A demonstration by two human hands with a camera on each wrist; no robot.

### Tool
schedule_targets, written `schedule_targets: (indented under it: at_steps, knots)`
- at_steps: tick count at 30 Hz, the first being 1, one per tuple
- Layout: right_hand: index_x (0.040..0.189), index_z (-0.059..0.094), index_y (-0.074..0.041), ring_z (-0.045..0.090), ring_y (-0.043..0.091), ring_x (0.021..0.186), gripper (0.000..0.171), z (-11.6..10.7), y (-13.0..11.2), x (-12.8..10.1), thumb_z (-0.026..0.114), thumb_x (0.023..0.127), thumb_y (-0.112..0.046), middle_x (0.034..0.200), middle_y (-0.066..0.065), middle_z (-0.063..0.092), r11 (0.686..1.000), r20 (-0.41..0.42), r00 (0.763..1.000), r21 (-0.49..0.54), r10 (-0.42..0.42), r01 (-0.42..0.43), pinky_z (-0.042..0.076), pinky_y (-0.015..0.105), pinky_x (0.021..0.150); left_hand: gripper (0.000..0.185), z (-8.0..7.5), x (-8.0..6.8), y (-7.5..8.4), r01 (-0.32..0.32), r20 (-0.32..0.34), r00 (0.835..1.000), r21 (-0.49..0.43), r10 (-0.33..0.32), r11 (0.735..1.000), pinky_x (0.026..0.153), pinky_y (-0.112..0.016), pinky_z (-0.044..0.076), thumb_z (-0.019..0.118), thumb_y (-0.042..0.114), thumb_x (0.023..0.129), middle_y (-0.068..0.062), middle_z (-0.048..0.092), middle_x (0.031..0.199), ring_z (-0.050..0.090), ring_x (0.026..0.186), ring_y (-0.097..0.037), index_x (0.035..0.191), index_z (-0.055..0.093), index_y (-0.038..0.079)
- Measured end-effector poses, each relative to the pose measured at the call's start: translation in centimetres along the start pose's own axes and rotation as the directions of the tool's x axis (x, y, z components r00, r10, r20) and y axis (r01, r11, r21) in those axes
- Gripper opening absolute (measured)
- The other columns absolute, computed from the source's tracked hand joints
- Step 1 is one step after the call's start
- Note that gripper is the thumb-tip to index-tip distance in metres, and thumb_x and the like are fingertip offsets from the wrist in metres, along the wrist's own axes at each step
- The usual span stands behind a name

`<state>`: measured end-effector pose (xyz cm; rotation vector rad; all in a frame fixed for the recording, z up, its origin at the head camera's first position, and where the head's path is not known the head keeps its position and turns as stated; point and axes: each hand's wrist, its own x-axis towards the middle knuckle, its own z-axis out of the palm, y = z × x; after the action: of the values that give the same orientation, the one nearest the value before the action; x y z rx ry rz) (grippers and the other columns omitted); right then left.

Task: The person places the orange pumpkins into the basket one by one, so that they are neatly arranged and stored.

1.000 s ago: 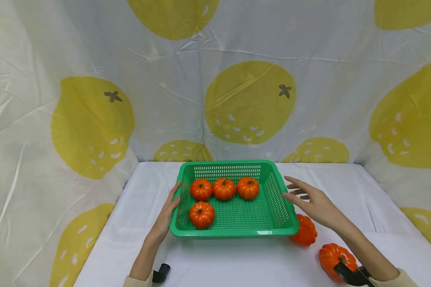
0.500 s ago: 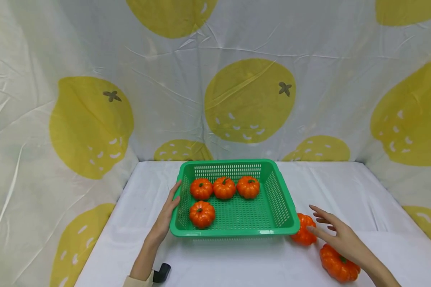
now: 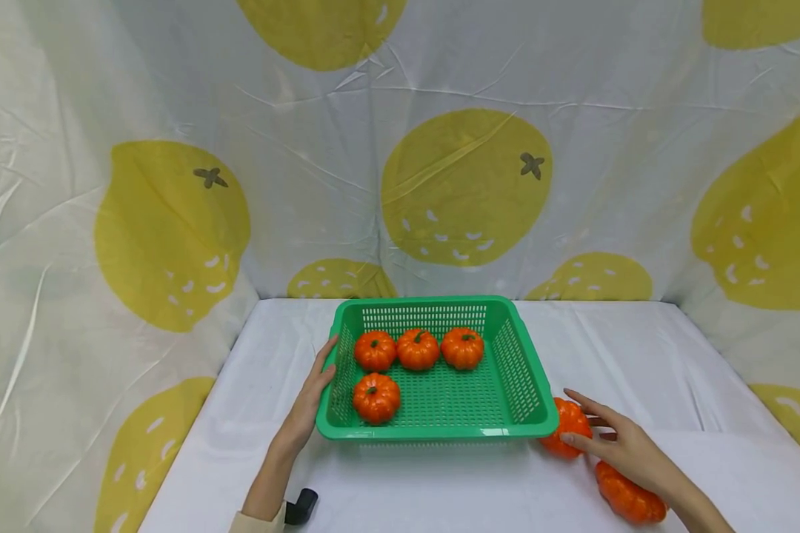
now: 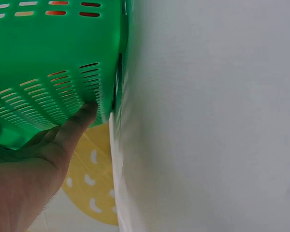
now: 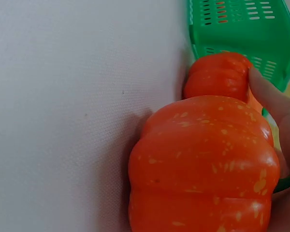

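Lemon-print cloth (image 3: 173, 222) hangs behind a white-covered bench (image 3: 440, 481). On it sits a green slotted plastic basket (image 3: 515, 374) with 4 small ribbed orange pumpkins inside. The left hand (image 3: 315, 392) rests flat against the basket's left wall, fingers straight. Just right of the basket's near right corner lies a glossy ribbed pumpkin (image 3: 569, 423); the right hand (image 3: 623, 448), the nearer grip, reaches it from the right, fingers extended and touching its top, not closed. 1 more pumpkin (image 3: 630, 497) lies beside that wrist.
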<state>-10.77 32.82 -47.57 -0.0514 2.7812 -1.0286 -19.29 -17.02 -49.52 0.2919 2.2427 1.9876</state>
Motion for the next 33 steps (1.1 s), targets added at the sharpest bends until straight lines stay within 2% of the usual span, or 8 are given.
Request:
schedule_targets:
  at_steps: [3, 8, 10, 17, 21, 27, 31, 33]
  knots:
    - [0.16, 0.039, -0.013, 0.063, 0.037, 0.117, 0.077, 0.0, 0.0, 0.0, 0.072, 0.097, -0.043, 0.147, 0.028, 0.055, 1.0, 0.02, 1.0, 0.013, -0.002, 0.002, 0.059, 0.049, 0.085, 0.054, 0.0, 0.0, 0.1, -0.001, 0.0, 1.0, 0.0, 0.001, 1.0, 0.125, -0.07, 0.004, 0.028, 0.041, 0.112, 0.001, 0.007, 0.176, 0.003, 0.163, -0.032, 0.165, 0.017, 0.04]
    - [0.159, 0.042, -0.015, 0.064, 0.031, 0.116, 0.074, -0.1, -0.1, 0.1, 0.072, 0.097, -0.043, 0.14, 0.021, 0.063, 0.999, 0.028, 1.0, 0.036, 0.007, -0.008, 0.057, 0.031, 0.08, 0.053, 0.0, 0.0, -0.1, -0.007, 0.001, 1.0, -0.006, 0.007, 1.0, 0.125, -0.07, 0.003, 0.026, 0.04, 0.113, 0.001, 0.007, 0.176, 0.003, 0.163, -0.032, 0.165, 0.016, 0.039]
    - [0.159, 0.042, -0.016, 0.064, 0.03, 0.116, 0.073, -0.2, 0.0, 0.0, 0.071, 0.097, -0.043, 0.138, 0.02, 0.064, 0.999, 0.032, 0.999, 0.039, 0.016, -0.018, 0.056, 0.029, 0.079, 0.053, 0.0, 0.0, -0.2, -0.009, 0.003, 1.0, -0.008, 0.009, 1.0, 0.125, -0.07, 0.003, 0.026, 0.04, 0.113, 0.001, 0.007, 0.176, 0.003, 0.163, -0.032, 0.165, 0.016, 0.039]
    - [0.158, 0.042, -0.011, 0.065, 0.033, 0.114, 0.071, -1.2, 0.8, -0.1, 0.069, 0.1, -0.039, 0.139, 0.026, 0.061, 1.0, -0.004, 1.0, 0.012, 0.025, -0.025, 0.059, 0.048, 0.086, 0.054, 0.0, -0.1, -0.1, -0.012, 0.01, 1.0, -0.025, 0.012, 1.0, 0.126, -0.066, 0.004, 0.027, 0.039, 0.113, 0.001, 0.007, 0.175, 0.002, 0.163, -0.03, 0.166, 0.016, 0.036]
    - [0.158, 0.041, -0.009, 0.064, 0.036, 0.114, 0.071, -1.5, 1.2, 0.0, 0.068, 0.1, -0.039, 0.142, 0.03, 0.057, 0.999, -0.02, 0.999, 0.009, 0.036, -0.036, 0.06, 0.051, 0.086, 0.054, 0.0, -0.2, 0.1, -0.011, 0.011, 1.0, -0.028, 0.011, 1.0, 0.127, -0.065, 0.005, 0.028, 0.038, 0.113, 0.001, 0.008, 0.175, 0.003, 0.163, -0.03, 0.166, 0.016, 0.036]
    - [0.162, 0.032, -0.01, 0.064, 0.038, 0.116, 0.078, -1.2, 1.3, -0.2, 0.07, 0.099, -0.036, 0.148, 0.033, 0.05, 0.999, 0.002, 1.0, 0.033, 0.004, -0.004, 0.061, 0.046, 0.086, 0.054, 0.0, -0.1, 0.1, -0.011, 0.013, 1.0, -0.023, 0.011, 1.0, 0.127, -0.066, 0.005, 0.027, 0.038, 0.113, 0.001, 0.007, 0.176, 0.003, 0.163, -0.031, 0.166, 0.016, 0.035]
    - [0.164, 0.029, -0.013, 0.063, 0.038, 0.118, 0.088, -0.9, 1.3, -0.3, 0.078, 0.093, -0.035, 0.152, 0.032, 0.047, 0.999, 0.006, 1.0, 0.031, -0.027, 0.027, 0.06, 0.04, 0.086, 0.054, 0.0, -0.1, 0.2, -0.016, 0.009, 1.0, -0.019, 0.017, 1.0, 0.126, -0.067, 0.005, 0.027, 0.039, 0.113, 0.0, 0.008, 0.176, 0.003, 0.163, -0.031, 0.166, 0.016, 0.035]
    - [0.163, 0.031, -0.014, 0.063, 0.034, 0.116, 0.092, -0.8, 1.4, -0.2, 0.081, 0.09, -0.035, 0.152, 0.03, 0.048, 0.999, -0.005, 1.0, 0.02, -0.03, 0.03, 0.059, 0.034, 0.085, 0.054, 0.1, -0.1, 0.2, -0.02, 0.007, 1.0, -0.018, 0.02, 1.0, 0.126, -0.067, 0.005, 0.027, 0.04, 0.113, -0.001, 0.008, 0.176, 0.003, 0.163, -0.032, 0.166, 0.016, 0.034]
